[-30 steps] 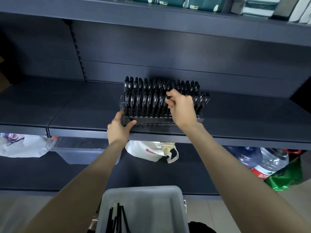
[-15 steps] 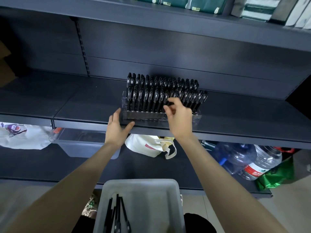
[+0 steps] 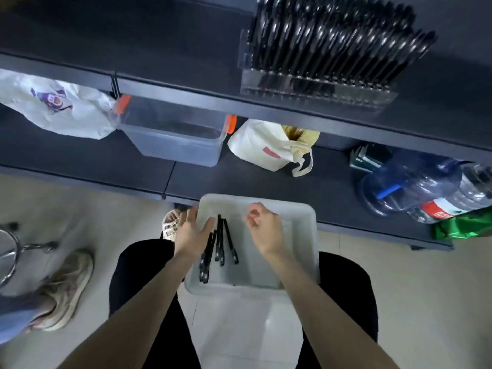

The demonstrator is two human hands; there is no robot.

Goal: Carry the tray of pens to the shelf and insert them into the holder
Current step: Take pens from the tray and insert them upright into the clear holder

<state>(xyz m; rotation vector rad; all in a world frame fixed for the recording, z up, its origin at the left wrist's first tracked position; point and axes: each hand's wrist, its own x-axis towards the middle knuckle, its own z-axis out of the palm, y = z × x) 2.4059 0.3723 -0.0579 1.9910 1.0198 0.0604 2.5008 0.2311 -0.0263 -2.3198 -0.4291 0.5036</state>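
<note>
Pens [image 3: 218,249], loose, black, a small cluster lying lengthwise in left half of tray [image 3: 306,225]. Tray pale grey plastic, lower centre of frame, resting across the person's lap in dark trousers.

Left hand [image 3: 193,231] over tray's left rim, fingers straight and spread, grasping nothing; thumb just beside the upper ends of the pens, contact cannot be told.

Right hand [image 3: 265,227] above bare middle of tray, apart from the pens, fingers loosely curled, nothing seen in them. Slight blur on fingertips.

Holder [image 3: 314,89], clear plastic, upper right of frame, standing near front edge of dark shelf [image 3: 159,43]. Packed with rows of upright black pens [image 3: 332,41].

Lower shelf [image 3: 80,155] beneath: white plastic bag [image 3: 53,105] at left, clear storage box [image 3: 173,134] with orange clips beside it, cream tote bag [image 3: 266,145] at centre, large water bottles [image 3: 415,182] at right, green bag [image 3: 463,225] at far right.

Lower left, on pale floor: another person's sneaker [image 3: 66,286].
</note>
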